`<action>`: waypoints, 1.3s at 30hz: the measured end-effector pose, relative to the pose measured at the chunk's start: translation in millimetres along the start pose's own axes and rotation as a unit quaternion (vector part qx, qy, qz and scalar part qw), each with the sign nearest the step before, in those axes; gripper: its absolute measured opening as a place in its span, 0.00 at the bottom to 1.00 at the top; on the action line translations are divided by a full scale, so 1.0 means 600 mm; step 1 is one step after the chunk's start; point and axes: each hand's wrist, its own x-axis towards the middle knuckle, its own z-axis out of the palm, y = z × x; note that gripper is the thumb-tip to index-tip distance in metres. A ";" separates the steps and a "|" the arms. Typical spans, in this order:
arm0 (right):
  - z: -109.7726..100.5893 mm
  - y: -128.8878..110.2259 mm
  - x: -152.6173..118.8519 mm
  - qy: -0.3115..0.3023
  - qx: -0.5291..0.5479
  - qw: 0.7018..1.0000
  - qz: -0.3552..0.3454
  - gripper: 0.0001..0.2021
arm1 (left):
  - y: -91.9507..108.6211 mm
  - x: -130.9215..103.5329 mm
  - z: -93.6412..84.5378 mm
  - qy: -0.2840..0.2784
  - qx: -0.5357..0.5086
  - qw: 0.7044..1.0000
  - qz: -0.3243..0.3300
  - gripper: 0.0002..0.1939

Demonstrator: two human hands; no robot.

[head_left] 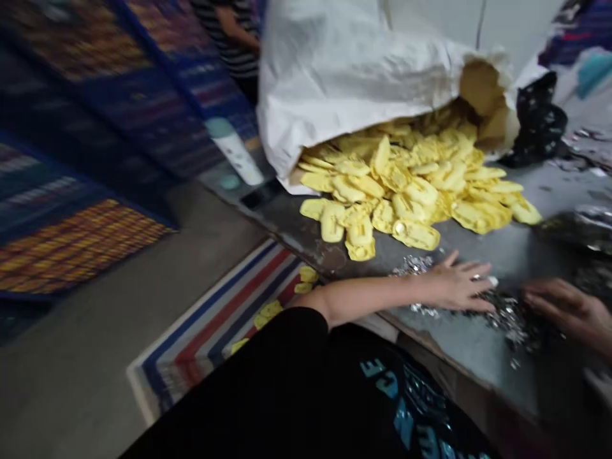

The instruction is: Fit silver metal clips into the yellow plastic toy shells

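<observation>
My left hand lies spread over a scatter of small shiny silver pieces on the metal table, fingers apart, a ring on one finger. At the right edge, blurred, my right hand hovers at the same pieces, its fingers bent; whether it holds any cannot be made out. Beyond my left hand a heap of yellow moulded pieces spills from the open mouth of a large white sack.
A white cylinder and a dark flat object are on the table's left corner. A black bag stands behind. Striped sheeting with yellow pieces covers the floor. A person in a striped top stands behind, near blue racks.
</observation>
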 end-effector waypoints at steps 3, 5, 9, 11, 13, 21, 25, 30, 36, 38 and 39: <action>-0.021 -0.019 0.002 0.142 -0.015 0.989 0.045 0.07 | -0.017 -0.053 0.005 0.097 -0.059 0.994 -0.001 0.29; -0.010 -0.072 0.041 0.158 -0.022 0.987 0.011 0.06 | -0.031 -0.102 0.001 0.157 -0.085 0.984 -0.006 0.26; 0.079 -0.197 0.175 0.055 -0.069 0.983 -0.160 0.12 | -0.049 -0.210 -0.008 0.271 -0.112 0.955 -0.042 0.21; 0.138 -0.248 0.254 0.050 -0.098 0.975 -0.194 0.12 | -0.051 -0.258 -0.008 0.317 -0.122 0.938 -0.065 0.19; 0.192 -0.288 0.329 0.049 -0.232 0.944 -0.227 0.20 | -0.048 -0.299 -0.006 0.348 -0.133 0.924 -0.087 0.18; 0.227 -0.354 0.440 0.052 -0.343 0.909 -0.231 0.19 | -0.039 -0.389 -0.021 0.420 -0.212 0.864 -0.177 0.13; 0.171 -0.333 0.326 0.108 -0.029 0.980 -0.167 0.16 | -0.056 -0.373 -0.047 0.439 -0.338 0.805 -0.211 0.17; 0.179 -0.309 0.117 -0.022 0.369 0.928 0.040 0.23 | -0.054 -0.301 -0.065 0.359 -0.524 0.741 -0.217 0.32; 0.222 -0.270 -0.044 -0.002 0.475 0.869 0.140 0.20 | 0.015 -0.263 -0.060 0.205 -0.706 0.642 -0.220 0.33; 0.229 -0.260 -0.078 0.009 0.488 0.860 0.148 0.20 | 0.035 -0.262 -0.051 0.186 -0.699 0.647 -0.242 0.31; 0.231 -0.256 -0.092 0.017 0.493 0.857 0.152 0.20 | 0.044 -0.261 -0.047 0.177 -0.696 0.649 -0.250 0.30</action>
